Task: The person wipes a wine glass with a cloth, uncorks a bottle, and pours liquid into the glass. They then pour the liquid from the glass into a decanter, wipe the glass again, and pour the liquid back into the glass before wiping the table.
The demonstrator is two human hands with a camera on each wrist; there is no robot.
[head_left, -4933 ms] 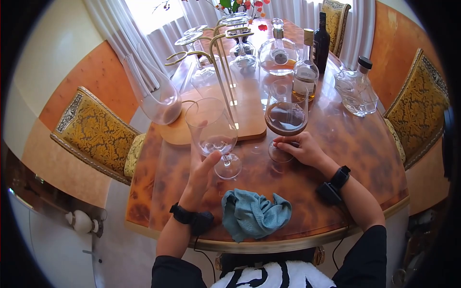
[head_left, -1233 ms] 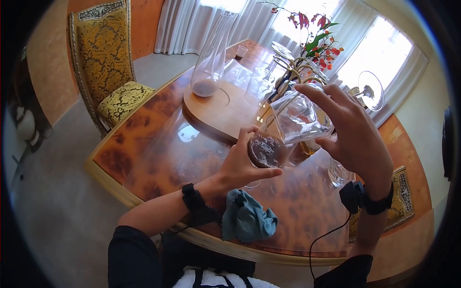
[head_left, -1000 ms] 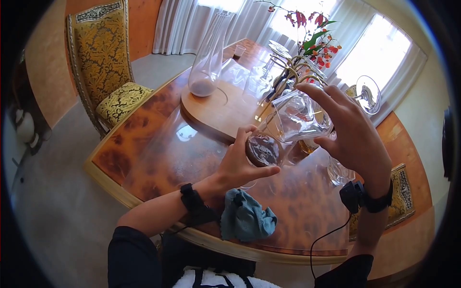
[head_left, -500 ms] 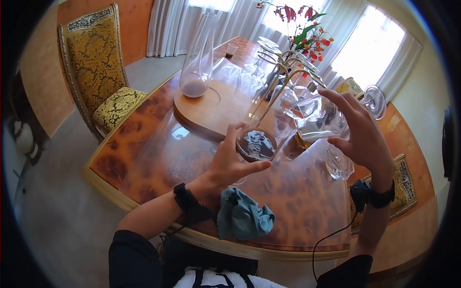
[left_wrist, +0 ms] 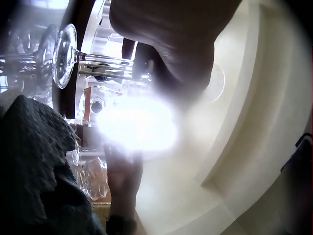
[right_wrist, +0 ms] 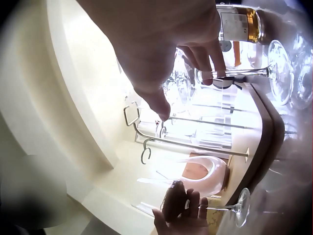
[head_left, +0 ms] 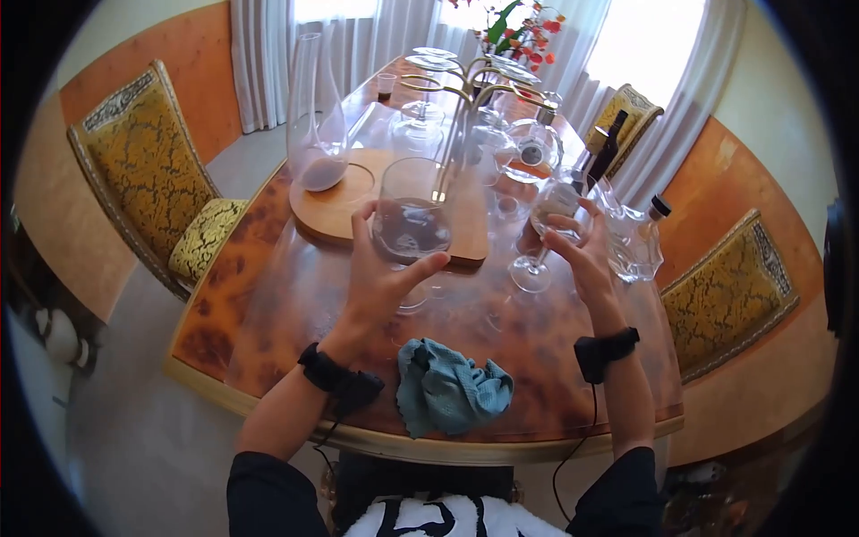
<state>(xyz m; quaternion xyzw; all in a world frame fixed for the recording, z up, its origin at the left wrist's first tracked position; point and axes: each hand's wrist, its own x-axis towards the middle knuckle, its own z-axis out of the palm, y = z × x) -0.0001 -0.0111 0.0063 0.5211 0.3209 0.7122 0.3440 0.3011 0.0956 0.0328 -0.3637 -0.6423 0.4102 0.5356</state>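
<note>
My left hand [head_left: 380, 277] cradles the bowl of a large wine glass [head_left: 412, 228] holding a dark drink, in front of the wooden board [head_left: 331, 228]. Its stem and round foot [left_wrist: 64, 56] show in the left wrist view. To the right, my right hand [head_left: 586, 255] grips a second wine glass [head_left: 531, 274], upright, fingers around its lower bowl and stem. The right wrist view shows this glass's stem [right_wrist: 244, 72] running past the fingertips. A crumpled teal cloth [head_left: 452, 385] lies near the table edge between my forearms. Glare washes out the middle of the left wrist view.
A tall decanter [head_left: 318, 152] with some drink stands on the board, beside a brass rack [head_left: 465, 80] of hanging glasses. Behind my right hand are a faceted bottle [head_left: 637, 246], a round decanter [head_left: 537, 157] and a dark bottle [head_left: 608, 148]. Upholstered chairs flank the table [head_left: 528, 403].
Earlier the right glass held the dark drink and the left was bare; the right glass then tipped over the left. Now the drink is in the left glass and the right glass is lowered upright.
</note>
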